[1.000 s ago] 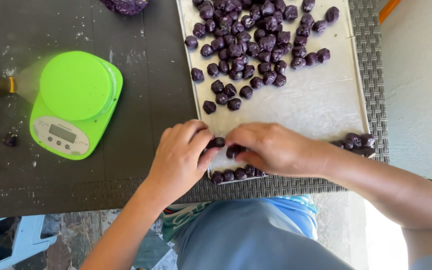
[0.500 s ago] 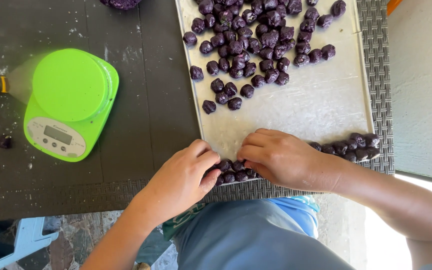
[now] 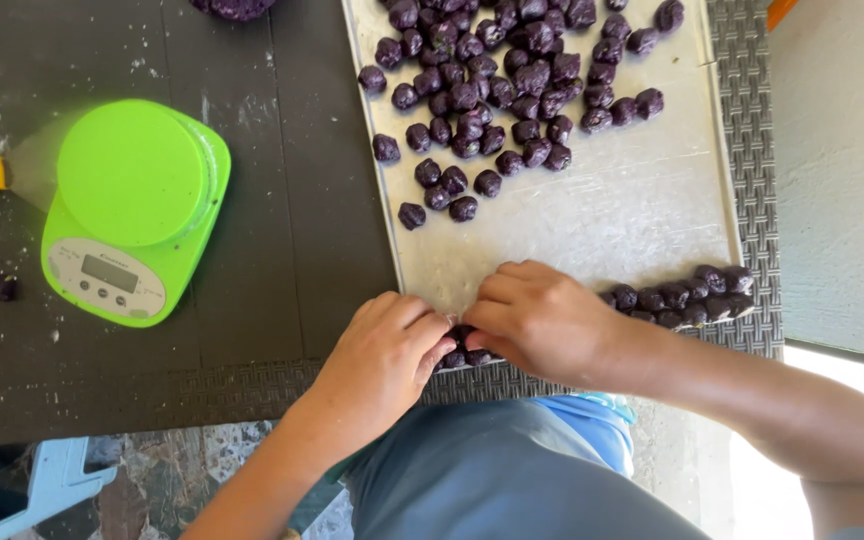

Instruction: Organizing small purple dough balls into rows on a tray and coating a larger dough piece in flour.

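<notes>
Dark boards make the table [image 3: 252,250], and on it lies a woven grey mat [image 3: 752,180] with a pale metal tray [image 3: 632,215] on top. At the left of the frame stands a green kitchen scale [image 3: 132,210], and a lump of purple dough [image 3: 237,8] shows at the top edge.

I see both hands at the lower edge of the tray, almost touching each other. My left hand [image 3: 382,355] is curled, its fingertips pressed onto the small purple balls [image 3: 462,352] at the tray rim. My right hand [image 3: 547,320] lies just beside it, fingers bent down over the same balls. Whether a ball is really pinched between the fingers I cannot tell, because the hands hide it.

I judge that the step in hand is setting balls into a row along the near rim. A finished row of balls [image 3: 682,300] already runs at the lower right of the tray. Its long axis goes left to right along the rim, slightly rising to the right. A loose heap of balls [image 3: 497,80] fills the upper part of the tray, well apart from the hands.

The next move, I think, calls for light pressure only, so the soft balls keep their shape. It calls also for placing each ball touching its neighbour, in line with the row at the right.
</notes>
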